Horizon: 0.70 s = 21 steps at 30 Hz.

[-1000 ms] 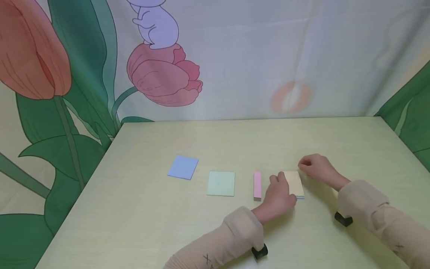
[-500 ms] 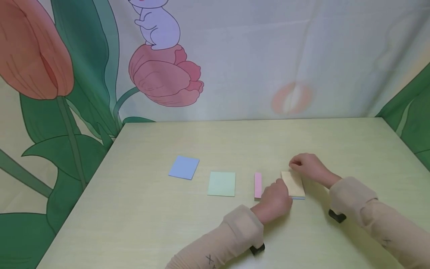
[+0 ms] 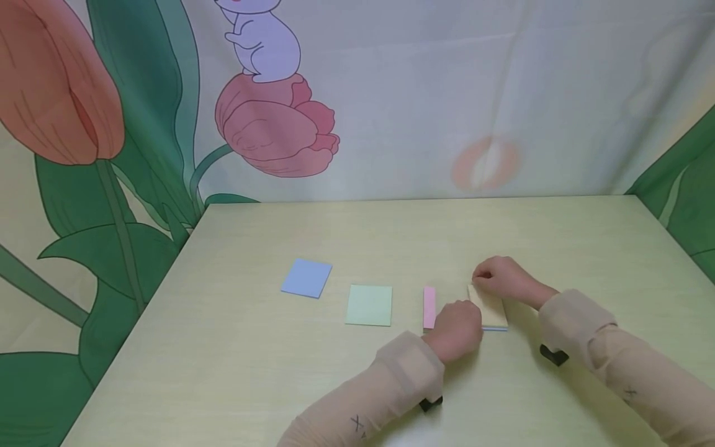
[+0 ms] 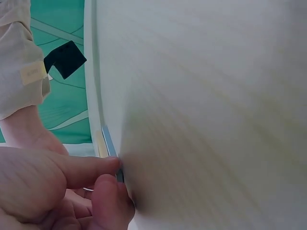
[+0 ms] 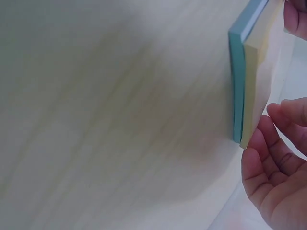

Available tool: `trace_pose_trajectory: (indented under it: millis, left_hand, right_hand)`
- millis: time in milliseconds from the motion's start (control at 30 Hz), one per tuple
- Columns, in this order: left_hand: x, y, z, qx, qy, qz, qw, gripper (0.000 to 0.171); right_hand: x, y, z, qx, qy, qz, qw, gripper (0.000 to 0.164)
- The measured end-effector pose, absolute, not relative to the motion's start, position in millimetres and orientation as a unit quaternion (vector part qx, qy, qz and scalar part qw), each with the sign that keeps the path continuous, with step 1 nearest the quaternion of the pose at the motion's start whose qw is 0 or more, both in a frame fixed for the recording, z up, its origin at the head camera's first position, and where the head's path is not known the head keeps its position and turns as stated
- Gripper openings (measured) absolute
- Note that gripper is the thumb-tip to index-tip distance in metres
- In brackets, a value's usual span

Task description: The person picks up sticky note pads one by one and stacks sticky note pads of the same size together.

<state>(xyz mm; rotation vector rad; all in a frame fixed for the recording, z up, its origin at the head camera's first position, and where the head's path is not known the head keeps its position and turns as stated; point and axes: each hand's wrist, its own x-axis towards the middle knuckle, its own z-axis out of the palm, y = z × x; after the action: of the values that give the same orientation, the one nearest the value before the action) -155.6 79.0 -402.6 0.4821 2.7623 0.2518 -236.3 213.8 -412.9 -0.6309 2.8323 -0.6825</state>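
Observation:
A pale yellow sticky note pad [image 3: 491, 310] lies on top of a blue pad [image 3: 495, 329], which shows as a thin strip along the near edge. In the right wrist view the yellow pad [image 5: 261, 62] and the blue pad [image 5: 237, 86] have a slight gap between them. My left hand [image 3: 458, 329] pinches the stack's near left corner with thumb and finger. At the far left corner, my right hand [image 3: 503, 278] has its fingers curled, and the fingertips [image 5: 252, 160] touch the yellow pad's corner, thumb side over it. The left hand partly hides the stack.
A pink block-shaped pad [image 3: 429, 307] stands just left of my left hand. Further left lie a light green square pad [image 3: 368, 305] and a blue square pad [image 3: 306, 278]. A printed cloth [image 3: 402, 112] hangs behind the table's far edge.
My right hand has moved left along the stack's far edge to its far left corner. The left hand has drawn slightly down and its fingers have curled in at the near left corner.

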Motion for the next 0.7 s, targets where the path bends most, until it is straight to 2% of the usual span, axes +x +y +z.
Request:
trace_pose_trajectory:
  millis: [700]
  left_hand:
    - [-156.6, 80.7, -403.8, 0.183, 0.966, 0.075, 0.164, 0.023]
  right_hand:
    - [-236.9, 210.7, -414.0, -0.227, 0.945, -0.207, 0.114, 0.015]
